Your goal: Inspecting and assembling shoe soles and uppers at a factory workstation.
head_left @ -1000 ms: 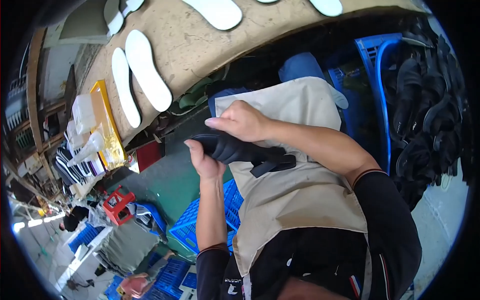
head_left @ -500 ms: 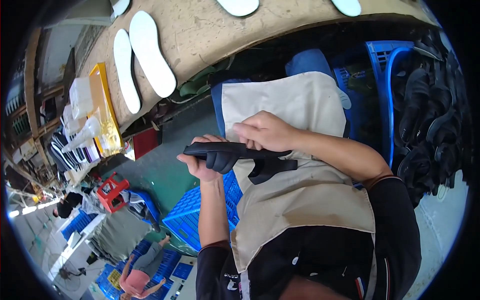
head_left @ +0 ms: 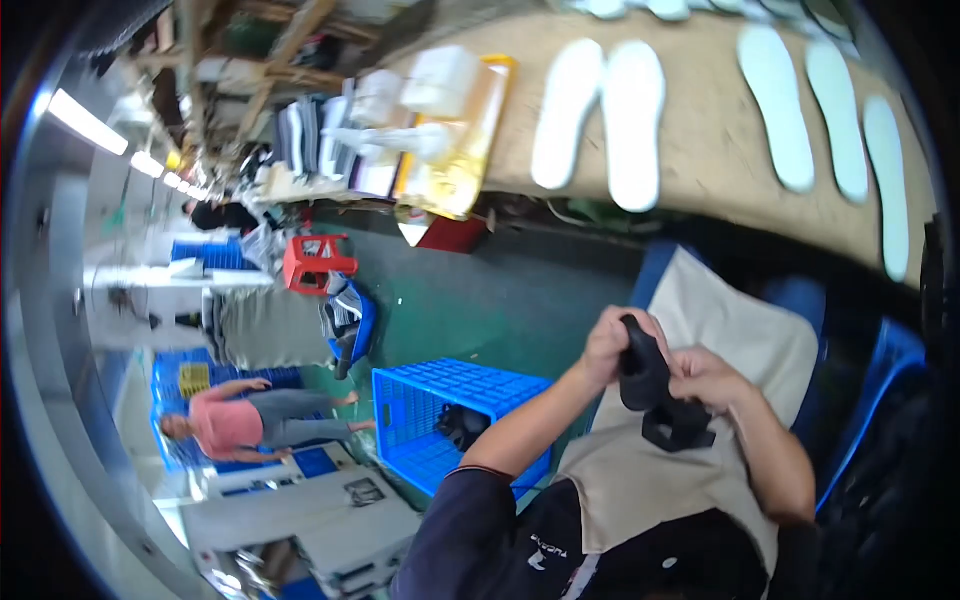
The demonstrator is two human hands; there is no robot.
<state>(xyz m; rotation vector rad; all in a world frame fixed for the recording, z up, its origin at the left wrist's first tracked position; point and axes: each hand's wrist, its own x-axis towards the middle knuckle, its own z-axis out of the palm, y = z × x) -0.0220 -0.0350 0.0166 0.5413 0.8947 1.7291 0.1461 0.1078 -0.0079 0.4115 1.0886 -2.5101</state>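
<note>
A black sandal (head_left: 648, 388) with wide straps is held over my beige apron (head_left: 655, 490). My left hand (head_left: 610, 345) is wrapped round one end of it. My right hand (head_left: 705, 378) is closed against its side, fingers pressed to the sole's edge; part of that grip is hidden and slightly blurred. A strap loop hangs from the lower end of the sandal. Beyond my knees, several pale insoles, among them one nearby insole (head_left: 634, 125), lie on the worn table (head_left: 700, 150).
A blue crate (head_left: 460, 375) with black items inside stands on the green floor at my left. A yellow-edged tray (head_left: 450, 170) with white containers sits on the table. Farther left are a red stool (head_left: 315, 262) and a person in pink (head_left: 230, 418). A blue-rimmed bin (head_left: 868, 410) stands at my right.
My view has swung left, bringing the blue crate and more insoles into sight. The sandal has turned from lying nearly level to pointing steeply downward, with both hands still on it.
</note>
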